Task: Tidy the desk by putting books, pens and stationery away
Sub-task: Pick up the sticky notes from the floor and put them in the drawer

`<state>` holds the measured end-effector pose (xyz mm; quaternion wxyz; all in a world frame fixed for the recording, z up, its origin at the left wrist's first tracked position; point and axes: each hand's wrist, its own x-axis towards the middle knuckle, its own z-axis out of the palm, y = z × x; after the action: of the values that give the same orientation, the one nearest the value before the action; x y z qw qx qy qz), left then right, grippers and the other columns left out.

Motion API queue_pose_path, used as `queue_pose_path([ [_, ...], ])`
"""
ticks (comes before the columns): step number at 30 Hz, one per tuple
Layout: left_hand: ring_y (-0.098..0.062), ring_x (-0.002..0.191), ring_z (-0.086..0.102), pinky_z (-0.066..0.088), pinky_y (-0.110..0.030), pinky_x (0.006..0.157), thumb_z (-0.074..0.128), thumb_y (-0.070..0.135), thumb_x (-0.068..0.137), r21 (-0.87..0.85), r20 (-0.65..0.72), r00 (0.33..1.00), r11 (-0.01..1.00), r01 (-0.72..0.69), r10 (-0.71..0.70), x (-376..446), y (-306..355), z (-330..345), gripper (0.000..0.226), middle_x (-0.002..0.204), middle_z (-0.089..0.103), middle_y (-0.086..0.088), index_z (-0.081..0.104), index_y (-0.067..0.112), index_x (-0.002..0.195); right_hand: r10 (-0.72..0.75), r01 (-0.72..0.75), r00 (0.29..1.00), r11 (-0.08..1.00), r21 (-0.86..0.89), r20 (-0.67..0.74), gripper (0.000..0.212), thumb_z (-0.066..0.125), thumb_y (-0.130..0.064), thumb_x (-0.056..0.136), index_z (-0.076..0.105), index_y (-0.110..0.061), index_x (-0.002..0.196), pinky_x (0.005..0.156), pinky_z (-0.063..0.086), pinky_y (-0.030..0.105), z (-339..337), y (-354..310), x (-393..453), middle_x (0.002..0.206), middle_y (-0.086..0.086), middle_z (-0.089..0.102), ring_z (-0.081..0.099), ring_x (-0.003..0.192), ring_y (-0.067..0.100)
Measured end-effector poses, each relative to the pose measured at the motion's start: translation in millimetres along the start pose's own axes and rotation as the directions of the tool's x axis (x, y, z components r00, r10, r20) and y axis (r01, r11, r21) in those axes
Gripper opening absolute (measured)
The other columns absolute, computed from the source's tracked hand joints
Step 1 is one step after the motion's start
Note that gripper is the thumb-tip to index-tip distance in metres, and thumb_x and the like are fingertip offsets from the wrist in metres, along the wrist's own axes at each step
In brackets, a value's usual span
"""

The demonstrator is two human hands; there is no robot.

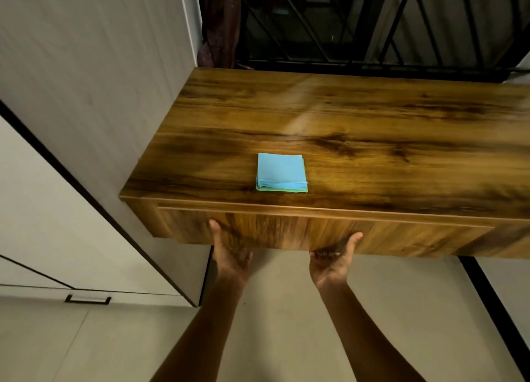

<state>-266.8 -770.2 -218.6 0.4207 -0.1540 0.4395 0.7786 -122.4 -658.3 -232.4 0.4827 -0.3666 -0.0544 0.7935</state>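
A square stack of blue and green paper notes (281, 173) lies on the wooden desk top (372, 129), near its front edge. Below that edge runs a wooden drawer front (286, 229), flush with the desk. My left hand (229, 255) is palm up under the drawer's lower edge, fingers hooked beneath it and thumb against the front. My right hand (334, 259) holds the same lower edge further right, fingers curled underneath, thumb up on the wood. The fingertips of both hands are hidden under the drawer.
A pale wardrobe (86, 95) stands against the desk's left end, with a black handle (87, 299) low down. Behind the desk are a window with a black grille (372, 23) and a dark curtain (220, 23). Pale floor tiles (286, 324) lie below.
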Motion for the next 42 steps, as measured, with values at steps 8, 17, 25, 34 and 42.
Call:
queue_pose_path([
  [8,-0.021,0.132,0.039,0.035,-0.044,0.109,0.078,0.058,0.064,0.260,-0.289,0.812,0.858,-0.444,0.507,-40.2,4.9,-33.5,0.110,0.151,0.030,0.002,0.016,0.025,0.149,-0.009,0.005,0.999,0.997,-0.073,-0.045,0.133,0.081,-0.072,0.032,0.025,-0.024,0.144,0.112,0.034,0.045,-20.8,-4.6,-46.3,0.143,0.012,0.041,0.048,0.123,0.030],
  [17,-0.032,0.137,0.031,0.022,-0.049,0.111,0.049,0.063,0.080,0.720,0.688,0.313,-0.566,-0.402,0.654,-78.7,50.2,-5.9,0.074,0.145,0.039,-0.016,0.043,0.016,0.135,-0.612,0.381,0.389,-0.574,-0.725,0.688,0.091,0.049,-0.070,0.076,0.035,-0.009,0.142,0.118,0.003,0.044,15.1,-18.5,-98.5,0.149,0.014,0.035,0.029,0.140,0.030],
  [25,-0.022,0.134,0.038,0.027,-0.036,0.111,0.044,0.027,0.098,0.381,0.861,0.488,-0.815,-0.437,0.142,-97.8,32.8,18.6,0.046,0.143,0.046,-0.006,0.039,0.013,0.142,0.052,0.434,0.664,-0.839,-0.328,0.746,0.057,0.049,-0.044,0.093,0.041,-0.014,0.141,0.120,0.011,0.040,39.0,-32.3,-99.7,0.140,0.008,0.046,0.037,0.135,0.025],
  [34,-0.026,0.129,0.033,0.027,-0.037,0.111,0.055,0.020,0.093,0.381,0.797,0.601,-0.826,-0.416,0.066,-119.5,38.4,25.8,0.043,0.145,0.037,-0.009,0.050,0.018,0.135,0.045,0.411,0.758,-0.808,-0.422,0.650,0.032,0.052,-0.020,0.096,0.055,-0.021,0.127,0.091,0.046,0.032,51.9,-41.2,-130.7,0.125,0.004,0.057,0.050,0.118,0.021],
  [42,-0.024,0.126,0.040,0.034,-0.033,0.111,0.056,0.013,0.093,0.585,0.734,0.676,-0.571,-0.576,0.069,-138.5,29.7,4.8,0.044,0.141,0.045,-0.006,0.051,0.017,0.136,0.088,0.390,0.867,-0.733,-0.557,0.491,0.031,0.062,-0.021,0.090,0.065,-0.017,0.121,0.100,0.043,0.032,45.6,-54.1,-162.8,0.126,0.010,0.060,0.055,0.117,0.026],
])
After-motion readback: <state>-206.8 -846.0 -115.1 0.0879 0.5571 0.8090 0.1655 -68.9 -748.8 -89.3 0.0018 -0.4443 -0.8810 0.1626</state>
